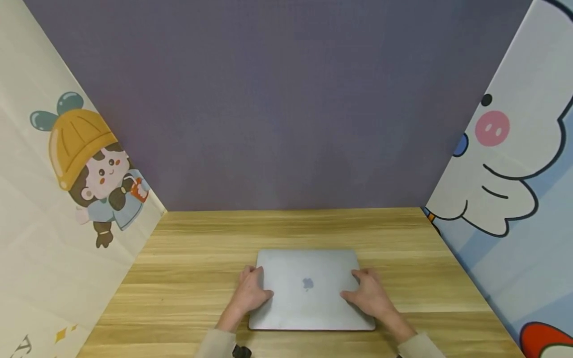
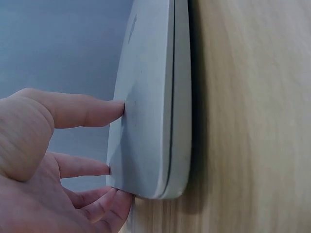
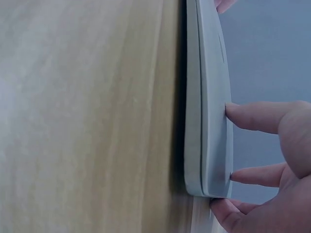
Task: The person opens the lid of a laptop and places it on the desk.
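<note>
A closed silver laptop [image 1: 309,311] with a dark apple logo on its lid lies at the front middle of the wooden table. My left hand [image 1: 252,291] grips its left side, thumb and index fingertip on the lid. In the left wrist view the other fingers of the left hand [image 2: 43,165] curl at the side edge. On the opposite side my right hand [image 1: 370,294] holds the laptop likewise. The right wrist view has the thumb and index of the right hand [image 3: 286,150] on the lid, with more fingers bent at the edge.
The wooden table [image 1: 201,248] reaches back to a dark grey-purple panel [image 1: 291,109]. A cream wall with a cartoon child [image 1: 96,169] stands at the left, and a blue wall with a white cartoon animal [image 1: 515,134] at the right.
</note>
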### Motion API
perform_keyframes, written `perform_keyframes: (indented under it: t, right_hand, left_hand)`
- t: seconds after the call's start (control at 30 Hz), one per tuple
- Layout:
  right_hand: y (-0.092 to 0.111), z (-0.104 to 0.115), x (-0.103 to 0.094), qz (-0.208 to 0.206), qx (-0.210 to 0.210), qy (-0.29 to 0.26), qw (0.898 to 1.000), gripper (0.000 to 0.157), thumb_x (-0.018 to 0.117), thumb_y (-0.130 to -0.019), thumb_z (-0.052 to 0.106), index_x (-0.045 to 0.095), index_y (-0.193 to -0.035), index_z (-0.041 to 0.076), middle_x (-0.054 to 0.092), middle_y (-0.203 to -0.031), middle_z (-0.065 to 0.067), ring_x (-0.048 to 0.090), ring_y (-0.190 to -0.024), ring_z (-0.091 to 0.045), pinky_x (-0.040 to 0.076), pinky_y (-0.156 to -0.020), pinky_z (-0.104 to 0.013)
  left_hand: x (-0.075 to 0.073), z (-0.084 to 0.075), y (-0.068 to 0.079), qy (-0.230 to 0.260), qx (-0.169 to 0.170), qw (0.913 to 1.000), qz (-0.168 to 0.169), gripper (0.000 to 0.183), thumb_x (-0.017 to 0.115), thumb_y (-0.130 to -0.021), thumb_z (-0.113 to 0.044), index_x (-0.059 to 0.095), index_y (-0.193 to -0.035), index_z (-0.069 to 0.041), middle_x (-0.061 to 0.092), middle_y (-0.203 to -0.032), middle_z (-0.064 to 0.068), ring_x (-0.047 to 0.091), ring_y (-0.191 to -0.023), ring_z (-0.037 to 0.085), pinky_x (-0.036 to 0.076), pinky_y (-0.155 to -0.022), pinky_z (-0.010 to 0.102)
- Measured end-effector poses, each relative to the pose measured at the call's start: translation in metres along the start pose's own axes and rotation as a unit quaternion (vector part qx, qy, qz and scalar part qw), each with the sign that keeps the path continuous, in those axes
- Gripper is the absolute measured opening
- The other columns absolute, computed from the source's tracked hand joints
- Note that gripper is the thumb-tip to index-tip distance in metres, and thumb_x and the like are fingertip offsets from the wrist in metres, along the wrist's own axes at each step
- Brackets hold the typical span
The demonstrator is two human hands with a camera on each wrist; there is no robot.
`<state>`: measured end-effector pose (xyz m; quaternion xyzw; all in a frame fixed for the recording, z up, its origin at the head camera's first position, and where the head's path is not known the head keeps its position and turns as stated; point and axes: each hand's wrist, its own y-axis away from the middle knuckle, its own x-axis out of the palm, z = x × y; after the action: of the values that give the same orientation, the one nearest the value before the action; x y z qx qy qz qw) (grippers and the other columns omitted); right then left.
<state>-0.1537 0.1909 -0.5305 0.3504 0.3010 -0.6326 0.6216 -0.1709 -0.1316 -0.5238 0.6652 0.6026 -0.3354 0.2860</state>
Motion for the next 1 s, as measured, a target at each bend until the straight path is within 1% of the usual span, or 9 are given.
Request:
perform_keyframes:
  t: [0.13, 0.27, 0.4, 0.67, 0.9, 1.0]
  right_hand:
    - [0.002, 0.001, 0.003, 0.003, 0.0, 0.004, 1.0, 0.076, 0.083, -0.067, 0.033, 0.056, -0.125, -0.007, 0.044, -0.126, -0.033, 0.046, -0.113, -0.046, 0.045, -0.089, -0.057]
    - [0.005, 0.001, 0.003, 0.007, -0.004, 0.006, 1.0, 0.077, 0.083, -0.068, 0.034, 0.055, -0.126, -0.007, 0.042, -0.128, -0.033, 0.044, -0.116, -0.047, 0.045, -0.089, -0.057]
    - [0.009, 0.002, 0.002, 0.007, -0.009, 0.005, 1.0, 0.077, 0.083, -0.068, 0.035, 0.055, -0.126, -0.007, 0.043, -0.127, -0.032, 0.044, -0.115, -0.046, 0.045, -0.089, -0.056]
    - [0.016, 0.005, 0.004, -0.002, -0.015, -0.001, 1.0, 0.075, 0.083, -0.068, 0.033, 0.056, -0.124, -0.008, 0.047, -0.122, -0.028, 0.045, -0.112, -0.042, 0.046, -0.088, -0.053]
    - [0.018, 0.008, 0.005, 0.002, -0.018, 0.007, 1.0, 0.076, 0.083, -0.068, 0.034, 0.056, -0.124, -0.009, 0.048, -0.121, -0.029, 0.045, -0.112, -0.042, 0.046, -0.089, -0.053]
    - [0.019, 0.009, 0.005, 0.006, -0.021, 0.016, 1.0, 0.076, 0.082, -0.069, 0.035, 0.055, -0.125, -0.01, 0.046, -0.123, -0.03, 0.044, -0.114, -0.044, 0.045, -0.089, -0.054]
  left_hand:
    - [-0.002, 0.002, 0.004, -0.01, 0.005, 0.9999, 0.004, 0.076, 0.082, -0.064, -0.018, 0.051, -0.127, 0.012, 0.047, -0.124, 0.027, 0.043, -0.115, 0.042, 0.042, -0.094, 0.055]
    - [-0.002, 0.003, 0.006, -0.013, -0.001, 0.9999, 0.007, 0.076, 0.082, -0.065, -0.019, 0.052, -0.128, 0.011, 0.047, -0.123, 0.026, 0.044, -0.114, 0.041, 0.044, -0.092, 0.055]
    - [-0.001, 0.005, 0.009, -0.011, -0.002, 0.9999, 0.009, 0.076, 0.082, -0.065, -0.019, 0.051, -0.128, 0.01, 0.047, -0.122, 0.024, 0.044, -0.114, 0.039, 0.045, -0.092, 0.053]
    - [-0.005, 0.008, 0.014, 0.002, 0.004, 0.9999, 0.011, 0.076, 0.081, -0.068, -0.019, 0.05, -0.129, 0.011, 0.046, -0.124, 0.025, 0.043, -0.116, 0.039, 0.043, -0.094, 0.053]
    - [-0.007, 0.009, 0.018, -0.003, -0.001, 1.0, 0.008, 0.076, 0.081, -0.067, -0.02, 0.05, -0.13, 0.011, 0.045, -0.126, 0.025, 0.043, -0.117, 0.038, 0.043, -0.095, 0.053]
    - [-0.008, 0.009, 0.02, -0.002, 0.003, 0.9999, 0.01, 0.076, 0.081, -0.068, -0.021, 0.049, -0.13, 0.011, 0.044, -0.127, 0.025, 0.042, -0.117, 0.039, 0.042, -0.095, 0.054]
